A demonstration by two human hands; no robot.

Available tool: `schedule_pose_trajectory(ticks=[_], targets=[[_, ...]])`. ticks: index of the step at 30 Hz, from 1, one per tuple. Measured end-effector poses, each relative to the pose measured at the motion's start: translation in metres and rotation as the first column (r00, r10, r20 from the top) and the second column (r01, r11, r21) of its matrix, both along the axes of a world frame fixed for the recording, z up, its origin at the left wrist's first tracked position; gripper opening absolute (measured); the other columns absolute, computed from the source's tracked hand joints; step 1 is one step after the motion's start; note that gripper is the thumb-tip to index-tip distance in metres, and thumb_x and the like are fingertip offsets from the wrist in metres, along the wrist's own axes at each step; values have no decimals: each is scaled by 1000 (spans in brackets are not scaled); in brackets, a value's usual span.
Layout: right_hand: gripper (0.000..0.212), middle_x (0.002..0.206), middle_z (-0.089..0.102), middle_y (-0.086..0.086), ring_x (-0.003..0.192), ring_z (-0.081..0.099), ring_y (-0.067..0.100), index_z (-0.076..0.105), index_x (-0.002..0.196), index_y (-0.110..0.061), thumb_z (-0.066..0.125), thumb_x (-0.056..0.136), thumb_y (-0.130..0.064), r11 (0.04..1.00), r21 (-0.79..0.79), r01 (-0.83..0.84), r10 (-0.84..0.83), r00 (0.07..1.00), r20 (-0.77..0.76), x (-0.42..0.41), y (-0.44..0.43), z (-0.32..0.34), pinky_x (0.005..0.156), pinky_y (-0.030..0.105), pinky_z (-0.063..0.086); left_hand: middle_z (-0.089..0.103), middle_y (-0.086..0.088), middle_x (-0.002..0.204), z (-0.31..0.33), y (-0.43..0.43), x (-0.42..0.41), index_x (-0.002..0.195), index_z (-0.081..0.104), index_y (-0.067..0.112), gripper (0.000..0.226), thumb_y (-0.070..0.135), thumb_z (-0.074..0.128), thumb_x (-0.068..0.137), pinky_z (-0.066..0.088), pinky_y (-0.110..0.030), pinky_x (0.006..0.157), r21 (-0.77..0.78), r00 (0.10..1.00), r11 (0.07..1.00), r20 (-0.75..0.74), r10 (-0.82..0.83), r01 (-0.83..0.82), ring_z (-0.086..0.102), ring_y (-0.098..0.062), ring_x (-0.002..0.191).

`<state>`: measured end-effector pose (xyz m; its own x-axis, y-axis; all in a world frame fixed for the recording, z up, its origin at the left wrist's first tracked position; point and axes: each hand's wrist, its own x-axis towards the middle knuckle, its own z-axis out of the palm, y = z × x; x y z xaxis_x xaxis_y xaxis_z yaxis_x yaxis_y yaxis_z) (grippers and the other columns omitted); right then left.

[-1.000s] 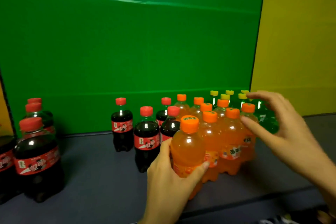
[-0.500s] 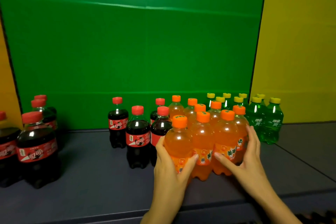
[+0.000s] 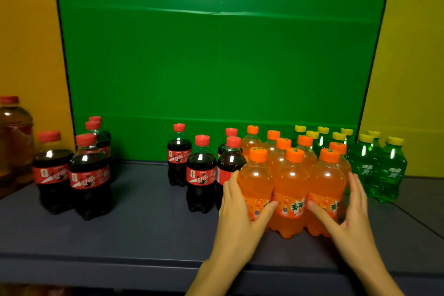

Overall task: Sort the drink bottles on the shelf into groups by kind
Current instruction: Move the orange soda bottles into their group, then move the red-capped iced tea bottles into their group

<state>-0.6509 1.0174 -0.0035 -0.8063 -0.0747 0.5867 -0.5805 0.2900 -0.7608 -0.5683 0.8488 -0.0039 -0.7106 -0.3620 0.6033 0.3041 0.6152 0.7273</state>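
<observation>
Several orange soda bottles (image 3: pixel 290 182) stand packed together right of centre on the dark shelf (image 3: pixel 149 230). My left hand (image 3: pixel 237 209) wraps the front left orange bottle (image 3: pixel 255 180). My right hand (image 3: pixel 348 214) presses against the front right orange bottle (image 3: pixel 325 182), fingers spread along its side. Several cola bottles (image 3: pixel 201 173) with red caps stand just left of the orange group. A second cola group (image 3: pixel 89 175) stands at the far left. Green soda bottles (image 3: pixel 382 166) with yellow caps stand behind and to the right.
A large brown bottle (image 3: pixel 14 134) with a red cap stands at the far left edge. A green panel (image 3: pixel 216 67) backs the shelf, with yellow panels on both sides. Bare shelf lies between the two cola groups. The shelf's front edge (image 3: pixel 120 264) runs below my wrists.
My right hand came down from the green bottles onto the orange group's right side. Both hands now clasp the orange group from either side. The view has shifted left.
</observation>
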Motion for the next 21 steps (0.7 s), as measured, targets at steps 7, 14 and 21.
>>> schedule_pose_trajectory(ticks=[7, 14, 21], targets=[[94, 143, 33, 5, 133, 28, 15, 37, 137, -17, 47, 65, -76, 993, -22, 113, -113, 928, -355, 31, -7, 24, 101, 30, 27, 55, 23, 105, 15, -46, 45, 110, 52, 34, 45, 61, 48, 75, 48, -24, 83, -251, 983, 951, -80, 164, -179, 52, 5, 98], [34, 108, 57, -7, 106, 51, 11, 59, 107, -26, 49, 78, -40, 989, 127, -74, 125, 877, -464, 77, -73, 40, 92, 15, 34, 62, 15, 77, 34, -147, 135, 86, 59, 29, 26, 51, 46, 79, 44, -21, 62, -431, 869, 757, -192, 455, -492, 53, -3, 69], [31, 102, 59, -13, 98, 56, 10, 60, 103, -31, 47, 78, -43, 931, 283, -229, 329, 864, -381, 139, -198, 36, 87, 22, 39, 66, 10, 78, 46, -260, 260, 83, 62, 26, 39, 56, 37, 79, 52, -32, 56, -547, 729, 568, -120, 674, -615, 65, -14, 73]])
